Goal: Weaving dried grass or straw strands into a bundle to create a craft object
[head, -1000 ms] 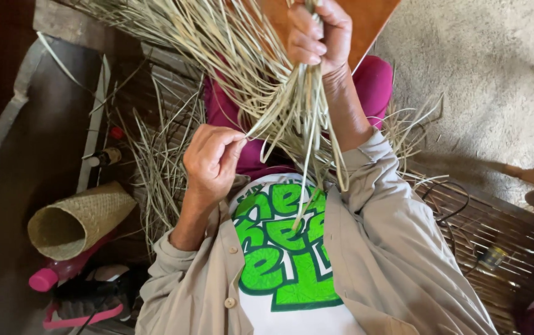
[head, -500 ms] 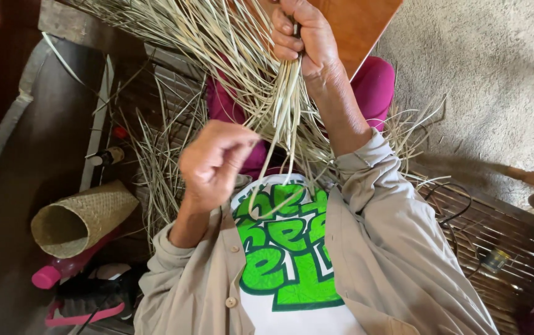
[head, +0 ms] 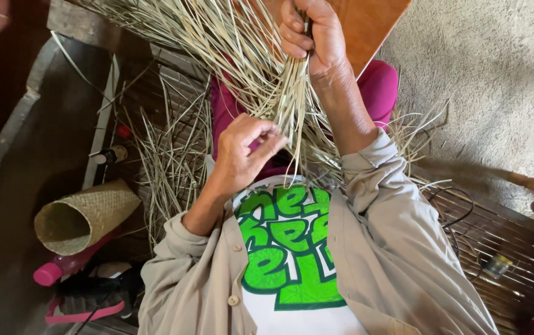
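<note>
My right hand (head: 314,36) is raised at the top of the view, fist closed around a bundle of long pale dried grass strips (head: 292,105) that hang down from it. More loose strips (head: 174,37) fan out to the upper left. My left hand (head: 242,154) is lower, just left of the hanging bundle, with thumb and fingertips pinched on a few strands at its edge. Below both hands are my beige shirt sleeves and a white shirt with green print.
A woven cone-shaped basket (head: 84,217) lies at the left, with a pink bottle (head: 53,273) beneath it and a small bottle (head: 109,155) above. Scattered strips (head: 168,174) cover the slatted floor (head: 521,248). A wooden board (head: 372,25) is behind my right hand; a cable and small metal object (head: 496,265) lie at right.
My right hand has lifted the bundle slightly higher and to the left. My left hand has shifted right toward the hanging strands and pinched them.
</note>
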